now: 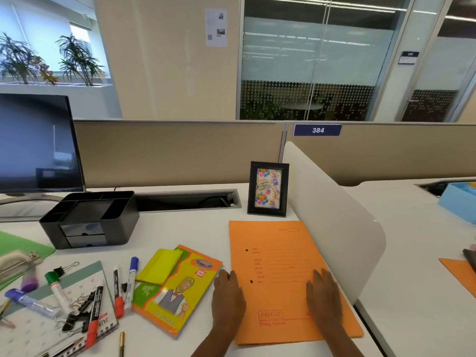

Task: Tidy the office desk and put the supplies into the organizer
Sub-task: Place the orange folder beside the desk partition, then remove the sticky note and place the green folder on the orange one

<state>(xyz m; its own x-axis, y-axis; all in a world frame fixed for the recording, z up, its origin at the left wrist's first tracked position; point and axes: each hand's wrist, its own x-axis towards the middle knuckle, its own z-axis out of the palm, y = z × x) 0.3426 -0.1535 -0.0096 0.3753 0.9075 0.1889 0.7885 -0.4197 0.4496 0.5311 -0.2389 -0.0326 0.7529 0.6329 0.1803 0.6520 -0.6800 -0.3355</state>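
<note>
The person's left hand [228, 295] lies palm down at the left edge of the orange file folder [278, 253], fingers straight and gripping nothing. The right hand [323, 297] rests flat on the folder's right half, fingers likewise extended and holding nothing. The folder lies closed on the white desk [185, 228], its right edge close to the white divider panel [334, 215]. A framed birthday card [268, 189] stands upright just behind it.

The black organizer [90, 220] sits well to the left of the folder, near the foot of the monitor [36, 145]. Between organizer and folder lies a yellow-and-orange notebook [180, 292] with a yellow sticky-note pad [159, 266] on its upper corner.

Just left of the notebook, a blue-capped marker [132, 279] and a red-capped marker [117, 295] lie side by side. Further left, a green-capped marker [56, 287], a second red marker [94, 318] and several black binder clips [77, 318] are scattered over a spiral calendar pad [38, 336]. A purple-capped glue stick [28, 300] lies at that pad's left side. A blurred pale object at the far left [13, 261] may be a hole punch, resting on a green folder [20, 246].
</note>
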